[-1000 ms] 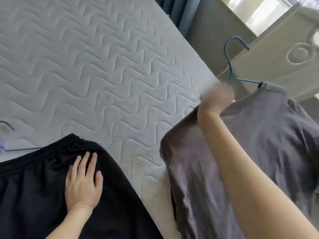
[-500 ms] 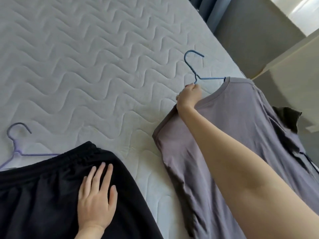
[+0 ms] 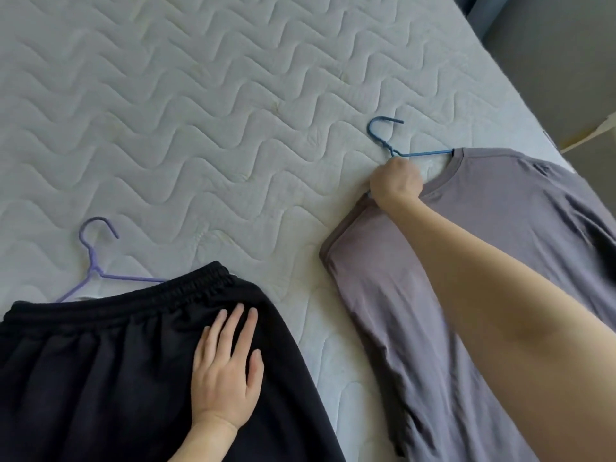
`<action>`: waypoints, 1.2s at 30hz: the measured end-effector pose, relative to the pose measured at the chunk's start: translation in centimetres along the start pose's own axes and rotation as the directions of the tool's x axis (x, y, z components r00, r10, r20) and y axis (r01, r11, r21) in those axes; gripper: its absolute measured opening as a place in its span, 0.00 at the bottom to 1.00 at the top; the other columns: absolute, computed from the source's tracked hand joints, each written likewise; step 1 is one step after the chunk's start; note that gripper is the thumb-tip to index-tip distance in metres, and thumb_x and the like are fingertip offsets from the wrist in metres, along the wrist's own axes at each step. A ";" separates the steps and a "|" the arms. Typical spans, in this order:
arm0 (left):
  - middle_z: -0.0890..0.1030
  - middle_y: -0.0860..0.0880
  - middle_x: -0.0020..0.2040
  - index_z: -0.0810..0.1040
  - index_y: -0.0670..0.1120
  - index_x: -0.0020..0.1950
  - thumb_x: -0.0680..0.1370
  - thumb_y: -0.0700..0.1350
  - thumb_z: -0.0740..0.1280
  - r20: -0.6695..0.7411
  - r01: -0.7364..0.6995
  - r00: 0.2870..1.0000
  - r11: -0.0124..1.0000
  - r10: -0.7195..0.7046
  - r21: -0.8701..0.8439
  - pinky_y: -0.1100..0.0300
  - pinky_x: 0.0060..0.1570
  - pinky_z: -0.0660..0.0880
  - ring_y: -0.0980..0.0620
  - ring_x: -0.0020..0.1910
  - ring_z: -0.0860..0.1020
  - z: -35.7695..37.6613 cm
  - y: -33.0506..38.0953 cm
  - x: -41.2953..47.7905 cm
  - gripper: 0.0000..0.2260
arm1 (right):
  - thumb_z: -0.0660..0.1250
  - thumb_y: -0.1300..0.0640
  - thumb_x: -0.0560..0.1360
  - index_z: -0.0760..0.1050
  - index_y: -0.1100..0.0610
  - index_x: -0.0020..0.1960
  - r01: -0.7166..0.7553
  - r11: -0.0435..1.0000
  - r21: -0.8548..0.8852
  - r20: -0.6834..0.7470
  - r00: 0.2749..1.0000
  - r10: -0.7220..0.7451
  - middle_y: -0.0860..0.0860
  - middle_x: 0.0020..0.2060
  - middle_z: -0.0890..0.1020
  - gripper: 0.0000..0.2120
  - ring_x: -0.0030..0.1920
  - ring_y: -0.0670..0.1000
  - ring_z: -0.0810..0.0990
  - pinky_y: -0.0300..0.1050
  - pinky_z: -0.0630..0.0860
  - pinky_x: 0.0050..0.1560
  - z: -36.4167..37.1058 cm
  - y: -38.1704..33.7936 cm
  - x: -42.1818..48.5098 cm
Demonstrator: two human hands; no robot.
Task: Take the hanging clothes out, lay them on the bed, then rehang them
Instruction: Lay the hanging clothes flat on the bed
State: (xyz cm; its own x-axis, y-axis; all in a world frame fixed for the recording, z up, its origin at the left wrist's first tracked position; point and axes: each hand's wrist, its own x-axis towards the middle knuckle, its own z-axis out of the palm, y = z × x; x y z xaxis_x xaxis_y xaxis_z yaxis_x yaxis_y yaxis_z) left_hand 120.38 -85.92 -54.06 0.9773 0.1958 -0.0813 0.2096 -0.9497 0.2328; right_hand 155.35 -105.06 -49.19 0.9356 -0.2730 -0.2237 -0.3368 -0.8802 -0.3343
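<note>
While your right hand (image 3: 395, 183) stays fisted around the blue hanger (image 3: 400, 150) at the grey tee's (image 3: 500, 245) collar, your left hand (image 3: 225, 375) lies flat, fingers spread, on the black shorts (image 3: 100, 378). Both garments are down on the bed (image 3: 200, 111). The tee runs right up to the mattress's right edge, and the purple hanger (image 3: 95, 258) pokes out above the waistband. Loads of bare quilt up top, plus a strip between the two pieces.

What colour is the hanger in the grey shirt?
Blue hanger, its hook lying on the mattress; the head view shows it.
</note>
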 end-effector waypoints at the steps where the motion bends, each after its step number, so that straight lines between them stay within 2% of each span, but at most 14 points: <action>1: 0.67 0.47 0.75 0.67 0.47 0.75 0.77 0.50 0.56 -0.005 0.002 1.000 1.000 -0.002 0.002 0.46 0.73 0.59 0.44 0.75 0.63 0.1 0.0 0.0 0.26 | 0.55 0.60 0.79 0.75 0.63 0.58 0.062 0.991 -0.122 -0.008 0.998 -0.064 0.59 0.54 0.81 0.14 0.56 0.60 0.79 0.48 0.72 0.47 0.3 0.5 0.2; 3: 0.67 0.47 0.75 0.67 0.47 0.75 0.77 0.50 0.56 -0.014 0.001 1.000 1.000 -0.001 0.005 0.45 0.73 0.60 0.45 0.75 0.63 0.1 0.0 0.0 0.26 | 0.52 0.57 0.80 0.72 0.62 0.60 0.129 0.971 -0.203 -0.003 0.991 -0.133 0.60 0.56 0.80 0.15 0.56 0.62 0.78 0.49 0.70 0.45 1.0 1.4 0.5; 8: 0.67 0.47 0.75 0.67 0.48 0.75 0.77 0.49 0.56 -0.032 -0.011 0.999 1.000 0.011 0.020 0.46 0.73 0.60 0.45 0.75 0.62 0.0 0.1 -0.1 0.25 | 0.49 0.53 0.82 0.67 0.66 0.63 0.140 0.990 -0.028 0.197 0.972 -0.132 0.66 0.61 0.74 0.19 0.61 0.65 0.73 0.51 0.67 0.52 -0.7 2.2 0.4; 11: 0.67 0.48 0.75 0.66 0.48 0.75 0.77 0.50 0.55 -0.036 -0.010 0.999 1.000 0.010 0.018 0.46 0.73 0.60 0.46 0.75 0.62 0.0 0.2 -0.2 0.26 | 0.53 0.53 0.80 0.70 0.66 0.59 0.129 0.983 0.132 0.039 0.990 -0.135 0.65 0.57 0.75 0.18 0.58 0.64 0.74 0.50 0.67 0.51 -1.5 3.1 -2.0; 13: 0.67 0.48 0.75 0.66 0.49 0.76 0.77 0.50 0.55 -0.037 -0.008 0.999 1.000 0.009 0.015 0.47 0.73 0.60 0.46 0.75 0.62 0.1 0.1 -0.2 0.26 | 0.55 0.55 0.79 0.71 0.65 0.56 0.260 0.960 0.104 -0.104 0.963 -0.250 0.63 0.55 0.76 0.15 0.56 0.63 0.73 0.53 0.69 0.53 -1.6 4.3 -5.8; 16: 0.66 0.48 0.76 0.65 0.49 0.76 0.78 0.51 0.53 0.055 0.010 0.998 1.000 -0.011 0.012 0.48 0.73 0.60 0.47 0.76 0.62 -1.0 0.4 -0.2 0.26 | 0.56 0.55 0.78 0.73 0.61 0.57 0.374 0.918 0.134 -0.072 0.927 -0.368 0.59 0.55 0.76 0.14 0.56 0.61 0.72 0.54 0.71 0.55 -2.7 6.5 -12.6; 19: 0.60 0.50 0.79 0.61 0.49 0.78 0.80 0.52 0.51 0.233 0.119 0.968 0.990 -0.097 -0.081 0.49 0.75 0.57 0.49 0.78 0.56 -4.4 1.8 -0.3 0.25 | 0.57 0.54 0.79 0.74 0.61 0.46 0.282 0.874 0.396 -0.012 0.953 -0.303 0.55 0.42 0.79 0.12 0.44 0.54 0.75 0.50 0.71 0.46 -6.1 8.4 -19.9; 21: 0.62 0.52 0.77 0.65 0.48 0.76 0.82 0.52 0.54 0.311 0.310 0.929 0.884 -0.202 -0.350 0.54 0.74 0.59 0.52 0.77 0.59 -8.5 3.7 -0.6 0.22 | 0.58 0.53 0.80 0.75 0.61 0.44 0.184 0.790 0.585 0.032 0.968 -0.249 0.56 0.38 0.81 0.13 0.38 0.52 0.76 0.51 0.73 0.44 -9.7 9.3 -25.0; 23: 0.75 0.51 0.68 0.76 0.49 0.67 0.81 0.49 0.58 0.379 0.482 0.876 0.572 -0.298 -0.664 0.59 0.67 0.66 0.52 0.68 0.71 -14.4 5.6 -2.7 0.16 | 0.59 0.55 0.81 0.79 0.58 0.47 0.081 0.712 0.698 0.107 0.971 -0.216 0.53 0.41 0.83 0.12 0.43 0.50 0.81 0.46 0.76 0.46 -13.8 10.4 -30.6; 25: 0.81 0.48 0.57 0.80 0.52 0.56 0.80 0.46 0.60 0.411 0.505 0.849 0.281 -0.332 -0.816 0.56 0.62 0.72 0.50 0.57 0.79 -21.5 7.1 -7.0 0.10 | 0.58 0.56 0.82 0.80 0.56 0.50 0.024 0.668 0.744 0.174 0.958 -0.227 0.51 0.43 0.85 0.12 0.46 0.49 0.83 0.44 0.77 0.49 -18.0 11.4 -36.8; 27: 0.83 0.44 0.51 0.81 0.48 0.52 0.80 0.43 0.61 0.429 0.492 0.841 0.137 -0.331 -0.859 0.54 0.56 0.76 0.48 0.49 0.81 -28.2 8.0 -12.5 0.09 | 0.57 0.59 0.82 0.81 0.57 0.50 -0.045 0.630 0.776 0.246 0.940 -0.235 0.54 0.44 0.85 0.13 0.46 0.52 0.84 0.46 0.78 0.50 -22.3 12.5 -42.7; 29: 0.83 0.43 0.46 0.80 0.44 0.51 0.80 0.42 0.62 0.440 0.504 0.824 0.110 -0.356 -0.856 0.57 0.50 0.76 0.48 0.45 0.80 -33.3 8.4 -19.2 0.08 | 0.56 0.61 0.82 0.80 0.59 0.50 -0.132 0.631 0.764 0.351 0.907 -0.235 0.56 0.43 0.85 0.13 0.45 0.55 0.84 0.47 0.78 0.49 -26.1 14.2 -48.4; 33: 0.83 0.42 0.44 0.81 0.43 0.50 0.81 0.38 0.59 0.452 0.579 0.751 0.152 -0.481 -0.801 0.59 0.46 0.75 0.47 0.42 0.80 -39.2 7.0 -33.4 0.10 | 0.57 0.64 0.81 0.80 0.62 0.48 -0.216 0.667 0.713 0.477 0.847 -0.236 0.62 0.39 0.84 0.13 0.40 0.60 0.83 0.54 0.77 0.47 -31.1 17.4 -58.4; 36: 0.85 0.45 0.42 0.82 0.48 0.48 0.81 0.41 0.60 0.435 0.636 0.673 0.168 -0.599 -0.753 0.61 0.45 0.75 0.47 0.43 0.81 -39.6 5.4 -44.6 0.10 | 0.61 0.58 0.80 0.79 0.65 0.49 -0.300 0.718 0.629 0.628 0.740 -0.241 0.64 0.36 0.84 0.12 0.32 0.57 0.82 0.50 0.79 0.38 -31.0 19.9 -62.3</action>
State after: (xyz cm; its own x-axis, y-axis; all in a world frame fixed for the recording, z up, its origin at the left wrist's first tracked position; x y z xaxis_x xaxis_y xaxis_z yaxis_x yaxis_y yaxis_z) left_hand 79.15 -90.14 -10.83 0.5181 0.5939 -0.6156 0.6808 0.1494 0.7171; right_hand 93.67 -117.61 -13.54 0.7073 0.2533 -0.6599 -0.5886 -0.3059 -0.7483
